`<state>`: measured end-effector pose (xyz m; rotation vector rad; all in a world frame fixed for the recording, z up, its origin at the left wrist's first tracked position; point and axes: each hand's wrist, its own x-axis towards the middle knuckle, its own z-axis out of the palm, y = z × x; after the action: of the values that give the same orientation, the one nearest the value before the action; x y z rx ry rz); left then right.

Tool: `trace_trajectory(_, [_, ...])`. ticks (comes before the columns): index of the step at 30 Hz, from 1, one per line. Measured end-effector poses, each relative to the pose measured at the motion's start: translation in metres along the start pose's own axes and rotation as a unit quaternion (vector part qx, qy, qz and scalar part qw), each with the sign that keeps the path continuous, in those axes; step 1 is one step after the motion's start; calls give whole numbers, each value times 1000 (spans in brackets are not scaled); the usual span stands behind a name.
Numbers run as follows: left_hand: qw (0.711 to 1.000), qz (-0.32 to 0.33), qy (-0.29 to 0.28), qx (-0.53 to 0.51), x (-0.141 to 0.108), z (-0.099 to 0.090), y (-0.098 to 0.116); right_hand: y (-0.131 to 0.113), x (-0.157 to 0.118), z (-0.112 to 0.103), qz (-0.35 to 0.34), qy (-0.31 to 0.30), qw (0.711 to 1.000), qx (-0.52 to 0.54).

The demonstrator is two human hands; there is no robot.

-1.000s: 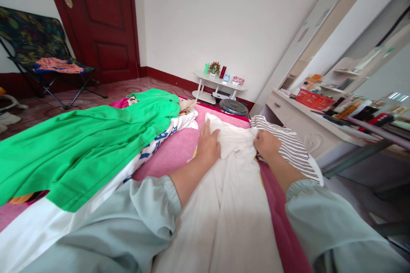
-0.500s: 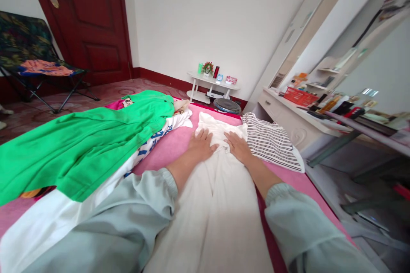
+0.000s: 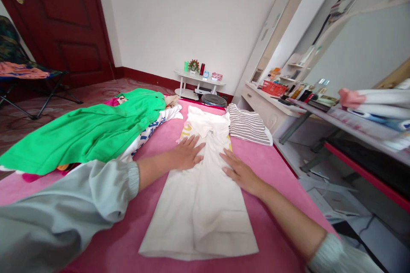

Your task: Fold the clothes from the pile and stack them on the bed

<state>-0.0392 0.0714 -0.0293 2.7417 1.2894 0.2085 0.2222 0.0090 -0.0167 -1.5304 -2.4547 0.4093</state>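
Note:
A long off-white garment (image 3: 201,204) with a centre crease lies spread on the pink bed cover (image 3: 115,239), its wide hem toward me. Whether it is trousers or a skirt I cannot tell. My left hand (image 3: 187,153) rests flat on the garment's upper left side, fingers spread. On its right edge lies my right hand (image 3: 240,171), also open with fingers apart. Bunched white cloth (image 3: 208,120) forms the far end, and yellow print peeks out at both sides there. A folded black-and-white striped garment (image 3: 248,126) sits just beyond on the right.
A green garment (image 3: 92,130) is heaped on the left over white cloth with blue lettering (image 3: 150,132). At the right stand a dressing table (image 3: 262,102) with a red basket (image 3: 274,88) and a stool (image 3: 365,166). A low white table (image 3: 198,77) is against the far wall.
Both hands have come back toward me along the garment and moved apart. More of its far end and the yellow print now show. The view has shifted right, bringing the near hem into sight.

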Motion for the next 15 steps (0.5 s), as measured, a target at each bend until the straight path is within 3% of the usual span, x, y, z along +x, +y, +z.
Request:
trace_trajectory(4, [998, 38, -30, 29, -24, -22, 25, -32, -66, -4, -16, 49, 995, 85])
trace_trajectory(8, [998, 39, -33, 37, -12, -48, 60, -53, -113, -10, 15, 45, 987, 153])
trace_trajectory(10, [995, 98, 4, 14, 1, -50, 81, -57, -123, -11, 40, 33, 986, 158])
trace_trajectory(12, [979, 200, 29, -16, 11, -44, 101, -58, -127, -12, 65, 20, 987, 149])
trace_trajectory(15, [952, 306, 13, -27, 20, -32, 123, -61, -128, -13, 80, 10, 987, 137])
